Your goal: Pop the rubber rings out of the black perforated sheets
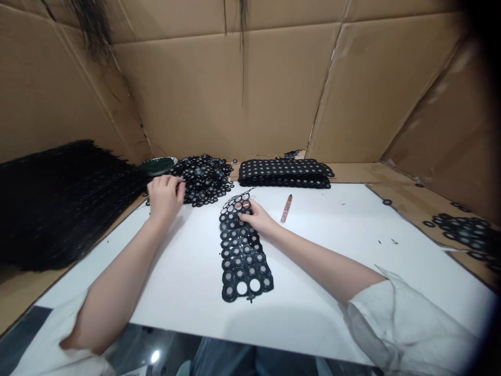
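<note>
My right hand (259, 216) grips the far end of a black mat (243, 250) made of joined round rings, thumb on top. The mat lies lengthwise on the white board. Its far end is looser and lifts slightly, with white showing through the rings; two rings near its close end are also see-through, while most of the others have grey centres. My left hand (166, 197) is at the left edge of a heap of loose black rings (205, 180). Its fingers are bent and the thumb stands apart; its fingertips are partly hidden.
Behind the mat is a stack of finished-looking black ring strips (284, 172). A reddish pencil-shaped tube (286, 209) lies on the white board (313, 313). At left are a thick black fibre bundle (66, 203) and a green-filled bowl (156, 166); more rings (465, 230) lie right. Cardboard walls (274, 89) enclose the back.
</note>
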Demonstrator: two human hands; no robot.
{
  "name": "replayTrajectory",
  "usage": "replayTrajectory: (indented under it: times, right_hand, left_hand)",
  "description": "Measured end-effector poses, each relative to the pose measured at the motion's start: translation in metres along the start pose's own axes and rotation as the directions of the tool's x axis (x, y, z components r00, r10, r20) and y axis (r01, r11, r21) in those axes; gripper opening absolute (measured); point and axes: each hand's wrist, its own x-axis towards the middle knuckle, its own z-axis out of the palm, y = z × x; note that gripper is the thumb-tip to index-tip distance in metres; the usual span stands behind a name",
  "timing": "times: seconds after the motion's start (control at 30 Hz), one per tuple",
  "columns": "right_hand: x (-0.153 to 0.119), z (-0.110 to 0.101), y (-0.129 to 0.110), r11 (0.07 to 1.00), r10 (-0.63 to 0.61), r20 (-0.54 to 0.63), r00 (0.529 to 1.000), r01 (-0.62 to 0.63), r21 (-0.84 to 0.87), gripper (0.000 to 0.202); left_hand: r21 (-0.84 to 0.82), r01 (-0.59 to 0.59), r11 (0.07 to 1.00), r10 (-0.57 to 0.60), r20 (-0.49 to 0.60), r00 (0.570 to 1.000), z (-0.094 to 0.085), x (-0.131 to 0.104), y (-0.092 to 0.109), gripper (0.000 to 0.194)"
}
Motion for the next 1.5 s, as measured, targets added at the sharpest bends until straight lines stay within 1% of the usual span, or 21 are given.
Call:
replayTrajectory:
  times: [0.07,0.1,0.17,0.27,0.33,0.43,0.57,0.67,0.73,0.8,0.87,0.97,1.03,1.2,1.27,1.33,1.37,1.4,1.43,1.47,1.5]
  right_hand:
    - [0.0,0.0,0.001,0.999,-0.016,0.019,1.0,0.016,0.031,0.028]
    - [0.0,0.001,0.0,0.999,-0.019,0.021,1.0,0.018,0.049,0.027]
    - [-0.001,0.002,-0.001,0.997,-0.018,0.005,1.0,0.018,0.078,0.027]
    - [-0.001,0.002,-0.003,0.994,0.024,-0.019,1.0,-0.022,0.111,0.029]
    - [-0.001,0.001,-0.004,0.988,0.064,0.005,0.998,-0.064,0.141,0.03]
    - [-0.001,0.001,-0.004,0.986,0.052,0.053,0.997,-0.06,0.157,0.028]
    - [-0.001,0.001,-0.004,0.996,-0.039,0.085,0.996,0.032,0.083,0.021]
    - [0.0,0.002,-0.004,0.997,-0.074,0.076,0.994,0.075,-0.015,0.019]
    - [0.001,0.002,-0.003,0.996,-0.078,0.087,0.993,0.081,-0.03,0.02]
    - [0.001,0.001,-0.002,0.998,-0.064,0.112,0.992,0.065,-0.008,0.018]
    - [0.002,0.0,-0.001,0.999,-0.034,0.129,0.991,0.03,0.034,0.017]
    - [0.001,-0.001,-0.002,0.993,0.02,0.134,0.991,-0.034,0.109,0.023]
    - [0.0,-0.001,-0.003,0.988,0.046,0.123,0.991,-0.063,0.139,0.026]
    - [-0.002,0.0,-0.006,0.991,0.073,0.09,0.993,-0.082,0.106,0.033]
    - [-0.001,0.001,-0.007,0.989,0.082,0.057,0.995,-0.088,0.123,0.032]
    - [-0.001,0.003,-0.007,0.976,0.116,0.027,0.993,-0.119,0.18,0.029]
    - [0.0,0.003,-0.006,0.968,0.142,0.009,0.99,-0.141,0.206,0.028]
    - [0.0,0.003,-0.006,0.961,0.169,-0.014,0.985,-0.162,0.225,0.027]
    - [0.001,0.003,-0.005,0.955,0.195,-0.037,0.98,-0.182,0.233,0.027]
    - [0.001,0.002,-0.004,0.953,0.216,-0.061,0.974,-0.197,0.231,0.027]
    - [0.001,0.001,-0.004,0.953,0.227,-0.082,0.97,-0.204,0.223,0.027]
  left_hand:
    - [-0.1,-0.217,0.971,0.219,0.008,0.976,-0.011,0.001,0.026,0.019]
    - [-0.132,-0.306,0.943,0.311,0.023,0.95,-0.016,0.0,0.038,0.018]
    - [-0.181,-0.459,0.87,0.477,0.074,0.876,-0.021,-0.004,0.059,0.018]
    - [-0.228,-0.59,0.774,0.628,0.161,0.762,-0.02,-0.013,0.076,0.022]
    - [-0.252,-0.614,0.748,0.661,0.197,0.724,-0.016,-0.018,0.08,0.022]
    - [-0.261,-0.607,0.751,0.658,0.214,0.722,-0.013,-0.021,0.082,0.021]
    - [-0.261,-0.603,0.754,0.653,0.197,0.732,-0.014,-0.021,0.082,0.021]
    - [-0.225,-0.592,0.774,0.63,0.185,0.754,-0.014,-0.02,0.08,0.022]
    - [-0.208,-0.58,0.788,0.613,0.166,0.773,-0.014,-0.02,0.08,0.022]
    - [-0.228,-0.567,0.791,0.604,0.146,0.784,-0.013,-0.021,0.08,0.023]
    - [-0.259,-0.564,0.784,0.609,0.146,0.78,-0.013,-0.021,0.081,0.024]
    - [-0.271,-0.57,0.776,0.62,0.154,0.77,-0.012,-0.02,0.081,0.026]
    - [-0.268,-0.57,0.777,0.617,0.142,0.774,-0.013,-0.02,0.079,0.025]
    - [-0.317,-0.557,0.768,0.618,0.136,0.774,-0.017,-0.02,0.08,0.02]
    - [-0.391,-0.509,0.766,0.596,0.139,0.791,-0.018,-0.022,0.084,0.017]
    - [-0.49,-0.383,0.783,0.506,0.143,0.851,-0.016,-0.021,0.086,0.011]
    - [-0.543,-0.28,0.792,0.416,0.145,0.898,-0.014,-0.02,0.086,0.008]
    - [-0.596,-0.153,0.789,0.291,0.142,0.946,-0.011,-0.018,0.083,0.005]
    - [-0.641,-0.014,0.768,0.132,0.136,0.982,-0.008,-0.014,0.077,0.006]
    - [-0.675,0.115,0.729,-0.044,0.122,0.992,-0.004,-0.01,0.07,0.008]
    - [-0.694,0.226,0.684,-0.216,0.104,0.971,0.0,-0.006,0.059,0.011]
